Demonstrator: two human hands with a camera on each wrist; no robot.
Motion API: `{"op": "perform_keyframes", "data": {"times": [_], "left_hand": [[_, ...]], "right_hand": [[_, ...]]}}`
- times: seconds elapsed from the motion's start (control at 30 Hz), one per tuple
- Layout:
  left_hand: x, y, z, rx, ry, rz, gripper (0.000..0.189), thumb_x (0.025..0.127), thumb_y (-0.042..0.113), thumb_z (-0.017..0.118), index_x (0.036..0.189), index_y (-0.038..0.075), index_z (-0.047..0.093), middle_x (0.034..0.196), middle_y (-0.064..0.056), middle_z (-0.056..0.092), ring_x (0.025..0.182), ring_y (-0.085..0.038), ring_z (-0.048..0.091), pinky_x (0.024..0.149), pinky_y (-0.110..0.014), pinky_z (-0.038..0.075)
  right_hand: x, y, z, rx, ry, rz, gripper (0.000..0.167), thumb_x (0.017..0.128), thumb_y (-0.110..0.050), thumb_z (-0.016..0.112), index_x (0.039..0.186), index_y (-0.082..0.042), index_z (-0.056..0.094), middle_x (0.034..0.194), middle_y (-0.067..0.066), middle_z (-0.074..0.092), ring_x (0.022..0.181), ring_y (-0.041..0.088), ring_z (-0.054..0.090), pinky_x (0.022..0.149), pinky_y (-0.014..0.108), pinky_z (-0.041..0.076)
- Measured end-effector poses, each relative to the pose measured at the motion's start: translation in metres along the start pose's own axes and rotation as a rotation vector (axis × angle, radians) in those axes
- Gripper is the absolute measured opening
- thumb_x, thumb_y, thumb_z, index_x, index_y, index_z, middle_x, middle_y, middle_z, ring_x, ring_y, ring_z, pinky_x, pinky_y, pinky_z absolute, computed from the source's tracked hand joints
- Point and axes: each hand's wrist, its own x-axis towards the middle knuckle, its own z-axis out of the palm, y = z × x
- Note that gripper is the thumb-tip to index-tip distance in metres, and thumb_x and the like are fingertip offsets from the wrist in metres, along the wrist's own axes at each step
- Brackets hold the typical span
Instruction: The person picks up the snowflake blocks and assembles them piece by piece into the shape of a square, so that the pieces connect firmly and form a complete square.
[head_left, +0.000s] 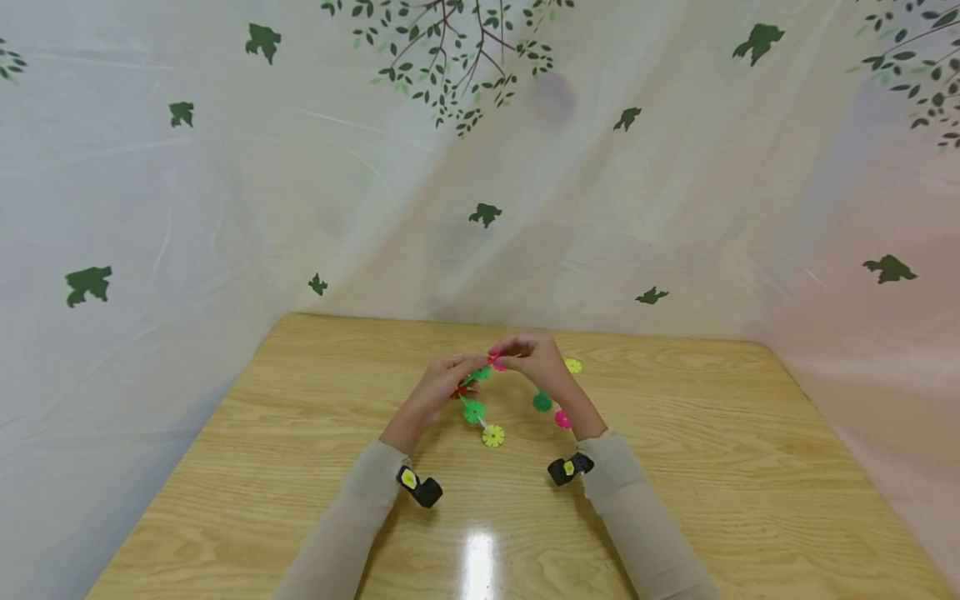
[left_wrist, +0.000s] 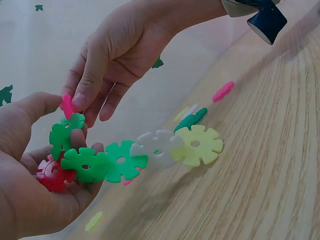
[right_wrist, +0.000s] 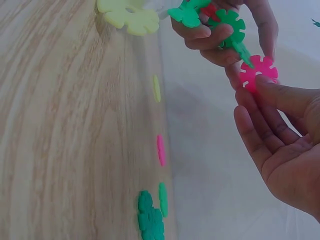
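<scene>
Right hand's (head_left: 534, 364) fingers pinch a pink disc (right_wrist: 261, 66). Left hand's (head_left: 437, 386) fingers curl round the disc chain (left_wrist: 86, 172), above the bench (head_left: 247, 467).

From the head I look forward and down over the counter (head_left: 750, 467) to the far curtain (head_left: 375, 192), well back, with the left camera (head_left: 427, 492) and right camera (head_left: 558, 472) in sight. The left wrist's view sits close beside the left hand (head_left: 437, 385), tilted, facing the far curtain; the right wrist's, equally close to the right hand (right_wrist: 292, 159), is rolled until the counter's far edge runs upright. I find both hands and the pink disc (right_wrist: 258, 72) in all three views.
</scene>
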Motion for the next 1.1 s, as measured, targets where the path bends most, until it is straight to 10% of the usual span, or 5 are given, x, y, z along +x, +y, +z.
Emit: {"op": "perform_keyframes", "data": {"times": [0.47,1.1], "left_hand": [[0.001,-0.004,-0.001,0.028,0.036,-0.02,0.039,0.099,0.031,0.069,0.127,0.004,0.069,0.086,0.005,0.061,0.075,-0.009,0.057,0.078,-0.027,0.058],[0.0,-0.008,0.0,0.02,0.052,0.001,0.038,0.1,0.028,0.067,0.129,0.003,0.066,0.094,0.006,0.063,0.08,-0.012,0.057,0.081,-0.029,0.058]], "right_hand": [[-0.002,0.003,-0.014,-0.086,-0.077,0.074,0.021,0.094,-0.007,0.073,0.112,0.003,0.073,0.108,0.019,0.074,0.093,0.021,0.071,0.084,0.031,0.059],[-0.027,0.025,-0.059,-0.383,-0.399,0.14,0.012,0.087,0.0,0.077,0.099,0.002,0.075,0.083,0.012,0.069,0.075,0.016,0.06,0.07,0.024,0.052]]}}
